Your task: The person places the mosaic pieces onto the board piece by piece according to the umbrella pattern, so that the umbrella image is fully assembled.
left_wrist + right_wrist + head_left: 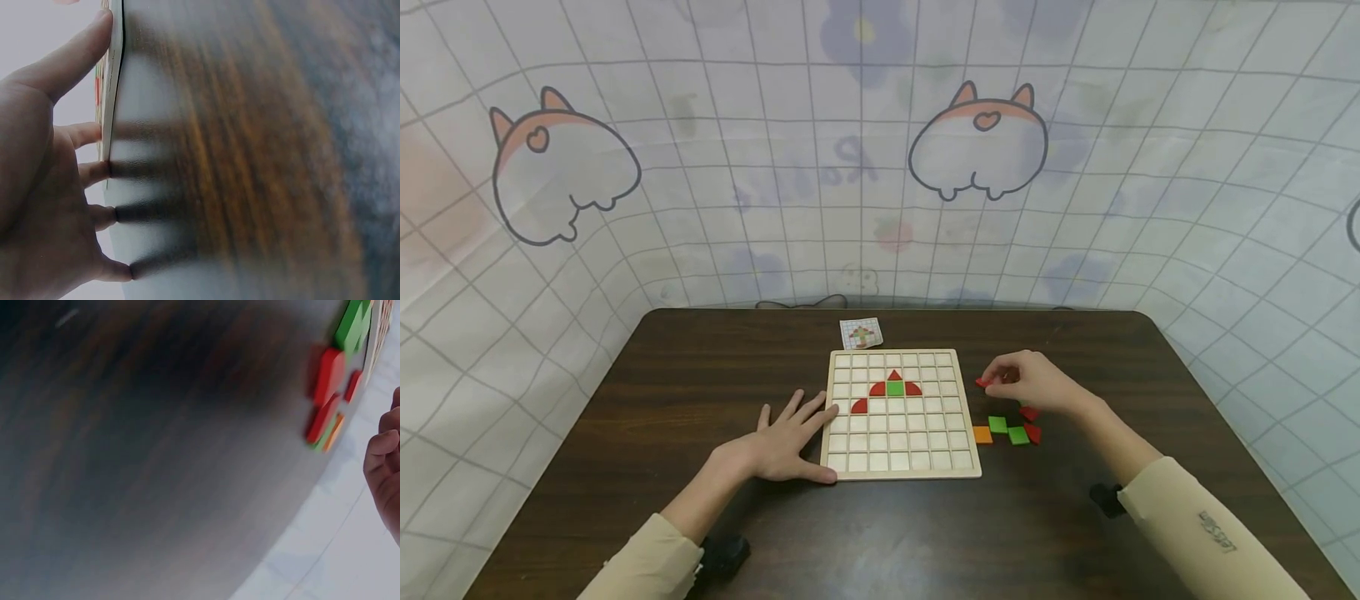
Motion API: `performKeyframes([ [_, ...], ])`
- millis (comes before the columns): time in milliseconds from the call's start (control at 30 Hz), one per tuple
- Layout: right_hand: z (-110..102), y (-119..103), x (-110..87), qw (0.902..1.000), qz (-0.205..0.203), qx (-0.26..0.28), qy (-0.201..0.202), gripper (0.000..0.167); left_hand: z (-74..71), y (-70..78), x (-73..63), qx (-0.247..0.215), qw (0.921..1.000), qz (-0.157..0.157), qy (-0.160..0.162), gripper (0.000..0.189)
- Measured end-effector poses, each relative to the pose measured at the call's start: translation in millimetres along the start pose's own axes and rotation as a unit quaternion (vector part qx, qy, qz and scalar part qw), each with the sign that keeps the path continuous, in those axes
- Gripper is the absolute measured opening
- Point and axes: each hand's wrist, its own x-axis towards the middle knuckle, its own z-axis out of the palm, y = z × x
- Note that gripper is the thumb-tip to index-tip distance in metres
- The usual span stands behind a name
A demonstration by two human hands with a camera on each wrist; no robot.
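A wooden grid board [901, 477] lies on the table with several tiles in its cells: a green square [895, 388], a red triangle [893, 376] above it, and red quarter-circle tiles [859, 407] beside and below left. My left hand [775, 446] is spread at the board's left side, thumb at the near corner and fingertips on the edge. My right hand [1030, 382] is right of the board, pinching a small red tile [982, 382] between thumb and fingers; most of the tile is hidden. In the right wrist view, the curled fingers [382, 450] show at the right edge.
Right of the board lie an orange square tile [982, 435], green square tiles [1018, 436] and red tiles [1033, 433]. A small pattern card [861, 333] lies behind the board. A dark cable [801, 305] runs along the table's back edge, before a patterned cloth backdrop.
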Motion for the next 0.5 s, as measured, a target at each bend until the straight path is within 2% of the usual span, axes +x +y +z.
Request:
performKeyframes([
  [267, -12, 31, -15.0, 0.9983, 0.055, 0.009, 0.019, 0.011, -0.2, 0.9, 0.2, -0.001, 1.0, 0.001, 0.001, 0.104],
  [500, -17, 44, -23.2, 0.9951, 0.098, 0.009, 0.012, 0.016, 1.1, 0.8, 0.4, -0.001, 1.0, 0.0, 0.001, 0.105],
])
